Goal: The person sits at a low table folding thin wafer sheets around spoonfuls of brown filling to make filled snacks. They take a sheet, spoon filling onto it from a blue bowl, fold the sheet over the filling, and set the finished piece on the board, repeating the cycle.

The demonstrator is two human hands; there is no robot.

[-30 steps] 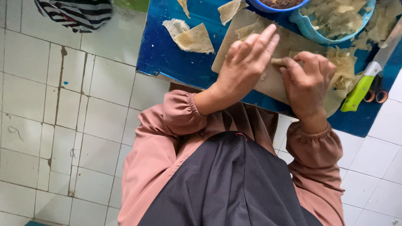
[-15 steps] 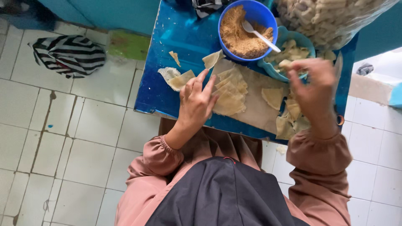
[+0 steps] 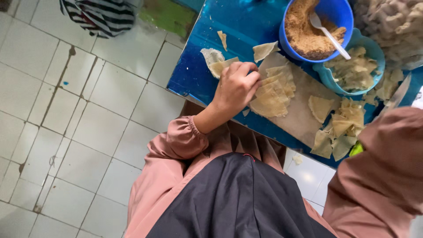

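The left hand (image 3: 235, 88) is curled near the front edge of the blue worktop (image 3: 198, 75), its fingertips pressed down on the near end of a stack of thin pale dough sheets (image 3: 274, 90) lying on a brown board (image 3: 299, 110). The right hand is hidden behind the raised pink sleeve (image 3: 383, 163) at the worktop's right end, so its grip cannot be told. Behind the stack stand a blue bowl of brown filling (image 3: 308, 33) with a white spoon (image 3: 328, 35), and a light-blue bowl of scraps (image 3: 352, 72).

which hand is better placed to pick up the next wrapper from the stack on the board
Left. The left hand rests at the wrapper stack on the board; the right hand is hidden behind its raised sleeve.
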